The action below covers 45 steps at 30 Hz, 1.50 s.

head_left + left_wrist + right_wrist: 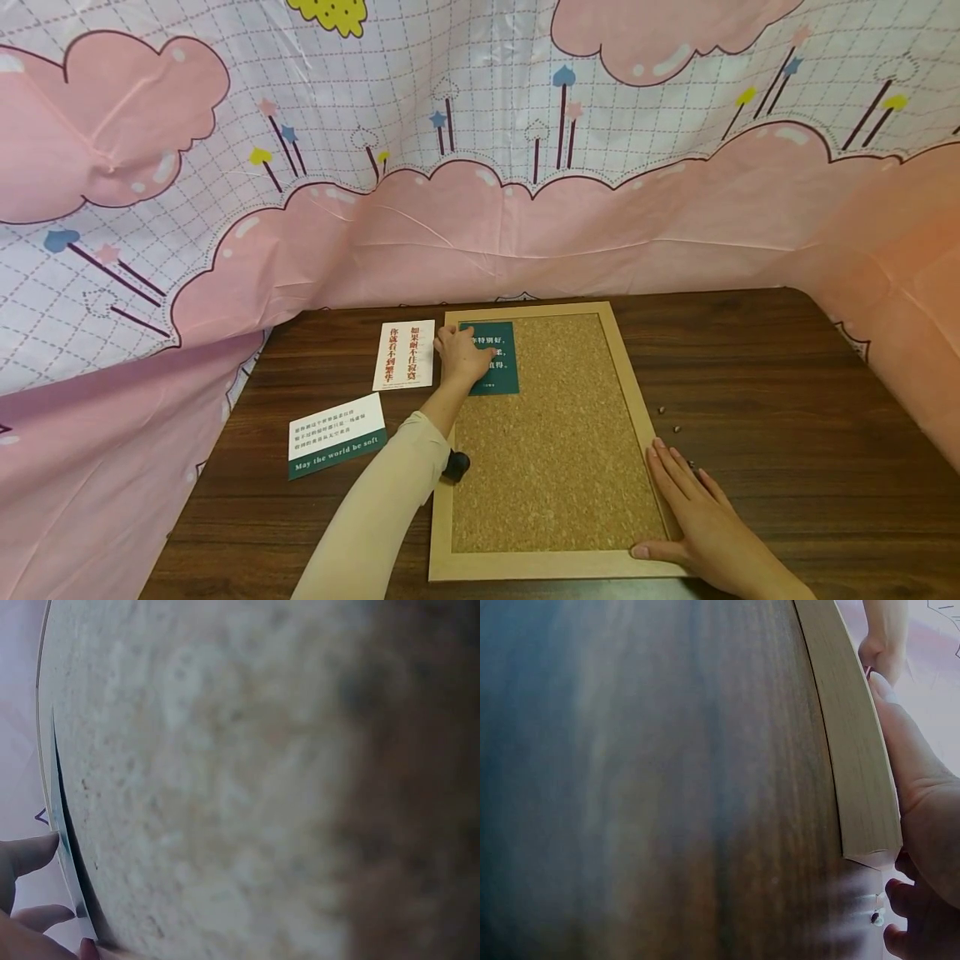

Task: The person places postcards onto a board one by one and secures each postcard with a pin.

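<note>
- Corkboard is lying at lower centre of the head view.
- Right hand, lower right, is resting on its corner, fingers straight, thumb spread away.
- Left hand, centre, is touching the green card, thumb and fingers spread apart.
- White-and-green card is lying lower left.
- Green card is sitting over the cork, centre.
- Small bits are lying lower right.

A card lies on the corkboard under the left hand, a second card left of that hand, a third card left of its forearm, and small pieces on the table beyond the right hand.
</note>
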### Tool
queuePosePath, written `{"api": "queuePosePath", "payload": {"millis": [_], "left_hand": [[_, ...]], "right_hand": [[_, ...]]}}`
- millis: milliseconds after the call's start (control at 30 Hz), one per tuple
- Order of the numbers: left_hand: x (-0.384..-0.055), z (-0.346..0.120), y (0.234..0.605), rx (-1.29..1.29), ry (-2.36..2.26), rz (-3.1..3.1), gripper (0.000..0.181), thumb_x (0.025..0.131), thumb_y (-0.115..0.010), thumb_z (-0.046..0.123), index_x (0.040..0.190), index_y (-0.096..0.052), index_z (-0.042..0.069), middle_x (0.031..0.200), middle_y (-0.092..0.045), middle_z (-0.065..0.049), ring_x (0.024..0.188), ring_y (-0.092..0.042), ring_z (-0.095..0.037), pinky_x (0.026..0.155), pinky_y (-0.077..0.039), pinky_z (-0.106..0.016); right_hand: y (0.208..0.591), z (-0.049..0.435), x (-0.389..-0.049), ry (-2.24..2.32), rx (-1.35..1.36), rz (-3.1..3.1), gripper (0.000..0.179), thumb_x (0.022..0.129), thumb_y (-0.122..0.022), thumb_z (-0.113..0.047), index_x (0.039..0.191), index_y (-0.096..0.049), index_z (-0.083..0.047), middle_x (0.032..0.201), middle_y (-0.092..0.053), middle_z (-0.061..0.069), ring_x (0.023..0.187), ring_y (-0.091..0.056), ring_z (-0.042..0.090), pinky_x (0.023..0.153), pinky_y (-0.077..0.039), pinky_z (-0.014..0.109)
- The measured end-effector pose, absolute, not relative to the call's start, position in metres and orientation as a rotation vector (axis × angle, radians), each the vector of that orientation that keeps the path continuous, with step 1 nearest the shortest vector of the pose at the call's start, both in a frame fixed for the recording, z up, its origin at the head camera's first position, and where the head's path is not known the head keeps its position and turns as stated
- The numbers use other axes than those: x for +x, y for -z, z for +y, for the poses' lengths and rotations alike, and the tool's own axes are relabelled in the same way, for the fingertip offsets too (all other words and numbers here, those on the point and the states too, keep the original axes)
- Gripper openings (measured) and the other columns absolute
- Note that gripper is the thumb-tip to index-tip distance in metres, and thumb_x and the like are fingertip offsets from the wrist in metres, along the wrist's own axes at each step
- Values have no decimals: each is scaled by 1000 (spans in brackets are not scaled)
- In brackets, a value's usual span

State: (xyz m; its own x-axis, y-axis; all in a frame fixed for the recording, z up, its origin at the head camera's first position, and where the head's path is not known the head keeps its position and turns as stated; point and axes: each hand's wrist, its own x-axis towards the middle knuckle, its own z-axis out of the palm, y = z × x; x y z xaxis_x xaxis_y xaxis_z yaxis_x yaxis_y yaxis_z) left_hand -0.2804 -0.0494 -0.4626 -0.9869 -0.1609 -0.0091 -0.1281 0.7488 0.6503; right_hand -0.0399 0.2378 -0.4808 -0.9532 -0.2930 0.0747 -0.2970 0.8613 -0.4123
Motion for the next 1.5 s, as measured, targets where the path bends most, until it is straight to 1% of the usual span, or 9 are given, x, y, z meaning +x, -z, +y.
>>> {"api": "queuePosePath", "payload": {"millis": [200,400,567,733,800,967,1167,1333,1500], "left_hand": [[-277,-51,460,260,1009,-2925,59,77,-72,35,128,-55,11,136,-34,-18,119,-29,-34,96,-30,-44],[-276,-52,460,295,887,-2972,58,76,-71,42,127,-56,18,138,-36,-14,121,-29,-34,92,-24,-48],[-276,-53,460,289,885,-2975,59,76,-71,42,128,-55,19,137,-36,-13,120,-30,-32,92,-26,-48],[-274,-55,460,268,928,-2962,60,76,-72,40,128,-55,17,137,-36,-13,120,-30,-32,94,-27,-49],[-274,-56,459,258,941,-2958,60,75,-72,40,128,-55,16,137,-37,-13,122,-29,-31,95,-28,-49],[-273,-58,458,234,916,-2973,63,74,-73,41,128,-55,14,138,-38,-12,124,-32,-29,97,-31,-48],[-272,-62,458,214,919,-2995,65,76,-72,40,131,-52,12,140,-37,-10,126,-33,-29,103,-29,-48],[-272,-63,457,188,912,-3008,66,76,-71,40,131,-51,12,141,-37,-10,127,-34,-29,103,-29,-48],[-272,-65,456,174,900,-3032,67,76,-71,41,132,-51,12,142,-36,-10,127,-33,-30,102,-30,-49]], "right_hand": [[482,238,-40,-670,481,-3021,108,68,-62,-65,148,-14,-12,154,-15,12,142,-10,20,115,-2,41],[481,237,-40,-692,453,-3071,109,68,-61,-67,148,-13,-11,154,-12,12,142,-9,23,115,-1,45],[481,237,-40,-657,467,-3052,108,68,-60,-67,148,-14,-10,154,-14,12,142,-10,22,115,0,40],[482,238,-39,-623,477,-3039,108,68,-60,-67,148,-15,-10,154,-14,12,143,-9,20,115,9,30],[482,238,-39,-621,476,-3036,108,68,-61,-66,148,-16,-9,154,-15,13,143,-9,21,115,9,30],[482,238,-39,-646,470,-3052,107,69,-60,-66,148,-15,-9,154,-13,12,143,-8,23,116,3,40],[481,238,-39,-623,483,-3024,106,70,-61,-65,147,-17,-9,153,-16,14,142,-14,26,115,9,29],[479,237,-39,-677,458,-3068,105,70,-60,-65,148,-15,-10,154,-13,12,141,-13,29,115,0,42],[476,236,-39,-678,455,-3081,105,70,-60,-66,148,-16,-10,154,-14,13,141,-15,31,115,0,42]]}}
